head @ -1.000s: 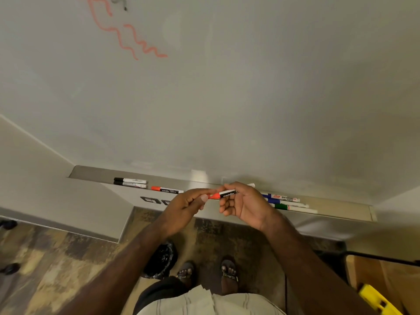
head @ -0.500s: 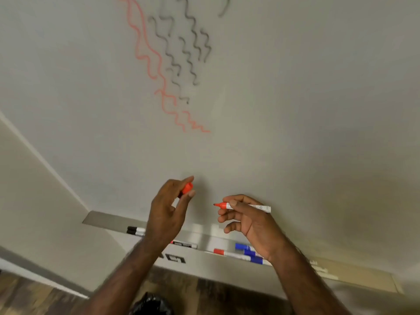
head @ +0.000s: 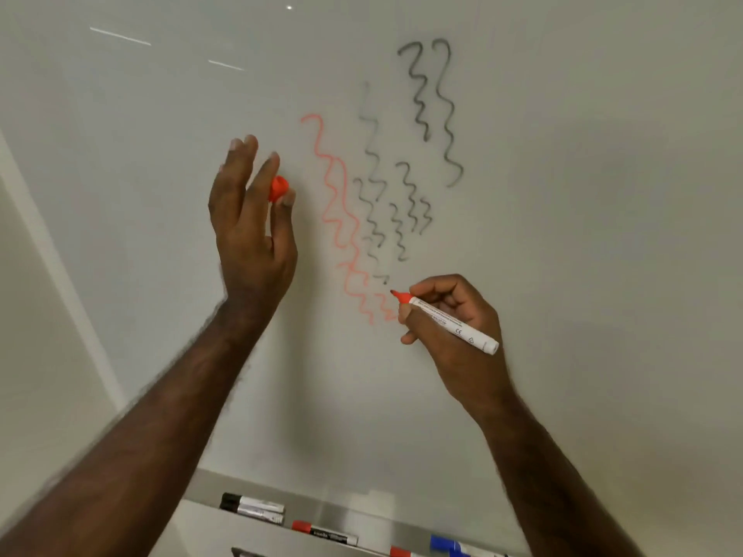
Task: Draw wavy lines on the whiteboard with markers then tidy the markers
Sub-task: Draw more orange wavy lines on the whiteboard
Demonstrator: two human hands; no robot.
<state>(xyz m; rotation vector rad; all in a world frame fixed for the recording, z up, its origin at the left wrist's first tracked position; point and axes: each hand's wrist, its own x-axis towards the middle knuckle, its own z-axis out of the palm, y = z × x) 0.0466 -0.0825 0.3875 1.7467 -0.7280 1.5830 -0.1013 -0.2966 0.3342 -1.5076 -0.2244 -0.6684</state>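
- Right hand (head: 454,319), centre right of frame: fingers curled round an uncapped red marker (head: 446,321), tip at the whiteboard (head: 583,235) beside the lower end of the red wavy lines (head: 341,219).
- Left hand (head: 251,219), upper left of centre: thumb and a finger pinch the red cap (head: 278,188), other fingers straight.
- Black wavy lines (head: 406,162) right of the red.
- Tray (head: 321,512), bottom edge: two black markers (head: 251,508), red marker (head: 323,532), blue marker (head: 454,545).

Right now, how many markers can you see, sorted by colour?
Black markers: 2, on the tray
Red markers: 3, one in the right hand, two on the tray
Blue marker: 1 for sure, cut by the frame edge
Total: 6
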